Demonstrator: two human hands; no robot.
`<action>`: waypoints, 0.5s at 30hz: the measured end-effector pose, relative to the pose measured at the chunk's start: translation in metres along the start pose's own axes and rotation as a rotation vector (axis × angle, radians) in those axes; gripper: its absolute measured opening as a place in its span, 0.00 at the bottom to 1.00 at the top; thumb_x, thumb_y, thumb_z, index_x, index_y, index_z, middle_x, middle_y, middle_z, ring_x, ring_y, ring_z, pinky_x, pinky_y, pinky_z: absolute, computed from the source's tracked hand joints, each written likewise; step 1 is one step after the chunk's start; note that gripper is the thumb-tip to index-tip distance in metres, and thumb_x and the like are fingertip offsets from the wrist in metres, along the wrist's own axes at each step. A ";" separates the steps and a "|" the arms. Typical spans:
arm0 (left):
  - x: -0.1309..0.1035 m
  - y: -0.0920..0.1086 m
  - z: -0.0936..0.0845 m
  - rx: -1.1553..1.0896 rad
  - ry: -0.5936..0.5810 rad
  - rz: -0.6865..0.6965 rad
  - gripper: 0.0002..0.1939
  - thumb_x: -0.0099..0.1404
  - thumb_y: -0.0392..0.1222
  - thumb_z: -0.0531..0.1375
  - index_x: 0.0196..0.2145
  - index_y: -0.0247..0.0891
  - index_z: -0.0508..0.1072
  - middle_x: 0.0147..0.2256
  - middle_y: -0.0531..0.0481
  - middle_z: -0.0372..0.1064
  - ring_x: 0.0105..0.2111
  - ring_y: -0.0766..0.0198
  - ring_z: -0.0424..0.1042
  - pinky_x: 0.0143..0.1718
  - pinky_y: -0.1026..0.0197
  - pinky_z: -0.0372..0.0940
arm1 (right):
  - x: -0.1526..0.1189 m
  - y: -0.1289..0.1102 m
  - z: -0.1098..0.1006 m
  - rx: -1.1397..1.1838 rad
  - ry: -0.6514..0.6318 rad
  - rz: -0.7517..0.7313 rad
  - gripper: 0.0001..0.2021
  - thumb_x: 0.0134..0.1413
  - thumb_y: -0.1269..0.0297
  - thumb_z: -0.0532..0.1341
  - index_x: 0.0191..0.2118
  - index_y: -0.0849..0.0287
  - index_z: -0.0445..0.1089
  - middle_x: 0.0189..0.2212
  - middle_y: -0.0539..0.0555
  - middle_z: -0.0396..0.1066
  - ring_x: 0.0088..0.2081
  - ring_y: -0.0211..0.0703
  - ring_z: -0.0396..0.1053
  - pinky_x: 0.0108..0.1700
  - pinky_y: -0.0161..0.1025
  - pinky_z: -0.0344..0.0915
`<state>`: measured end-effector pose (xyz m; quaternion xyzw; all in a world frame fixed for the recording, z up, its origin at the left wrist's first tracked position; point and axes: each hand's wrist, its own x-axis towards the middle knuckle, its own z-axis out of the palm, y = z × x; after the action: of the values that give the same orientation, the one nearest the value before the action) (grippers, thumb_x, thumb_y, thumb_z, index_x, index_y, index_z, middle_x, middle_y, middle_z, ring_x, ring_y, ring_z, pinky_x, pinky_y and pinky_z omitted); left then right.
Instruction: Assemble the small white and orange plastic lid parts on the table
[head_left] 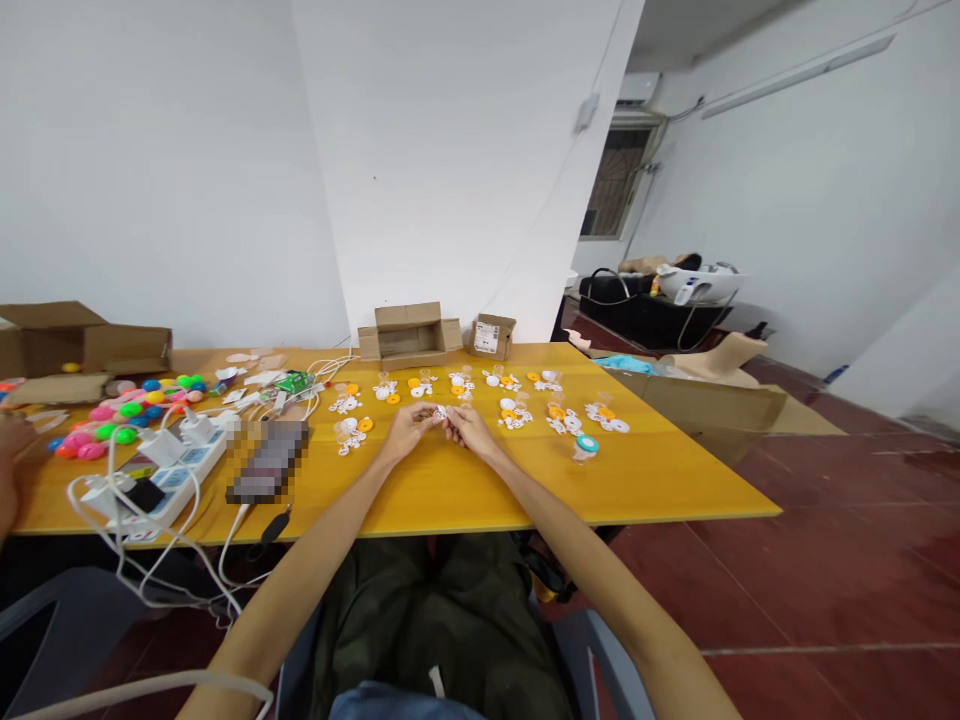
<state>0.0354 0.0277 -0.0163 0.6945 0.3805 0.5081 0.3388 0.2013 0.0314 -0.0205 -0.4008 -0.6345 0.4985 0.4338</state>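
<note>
Both my hands meet over the middle of the yellow table (465, 500). Fingers of my left hand (407, 430) are closed on a small white plastic piece (441, 411). My right hand (469, 430) pinches the same piece from the other side. Its exact kind is too small to make out. Around my hands lie little groups of white discs, orange rings and clear cups, such as the group with an orange ring (365, 425) on the left and another with an orange ring (556, 412) on the right. A clear cup with a teal ring (586, 446) stands nearer the front right.
A white power strip (180, 475) with plugs and looping cables lies on the left, beside a blurred-out phone (270, 462). Colourful balls (129, 410) and a person's arm (7, 470) are further left. An open cardboard box (409, 340) and a smaller box (492, 337) stand at the wall.
</note>
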 end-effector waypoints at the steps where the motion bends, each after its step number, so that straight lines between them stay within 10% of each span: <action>1: 0.000 0.000 0.000 0.036 0.009 0.025 0.10 0.58 0.45 0.67 0.36 0.39 0.80 0.34 0.50 0.79 0.35 0.60 0.75 0.42 0.57 0.71 | 0.000 0.000 0.000 -0.004 0.010 -0.006 0.23 0.57 0.42 0.56 0.22 0.55 0.63 0.14 0.47 0.65 0.15 0.33 0.58 0.18 0.31 0.54; 15: -0.006 -0.003 0.001 0.595 -0.044 0.243 0.06 0.66 0.41 0.63 0.39 0.46 0.80 0.40 0.48 0.75 0.47 0.54 0.68 0.51 0.51 0.62 | 0.003 0.007 -0.003 -0.068 0.275 -0.205 0.29 0.54 0.32 0.53 0.22 0.54 0.67 0.16 0.50 0.68 0.20 0.40 0.64 0.24 0.37 0.62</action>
<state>0.0345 0.0234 -0.0215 0.8142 0.4194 0.3962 0.0656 0.2035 0.0361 -0.0268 -0.4130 -0.6230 0.3704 0.5514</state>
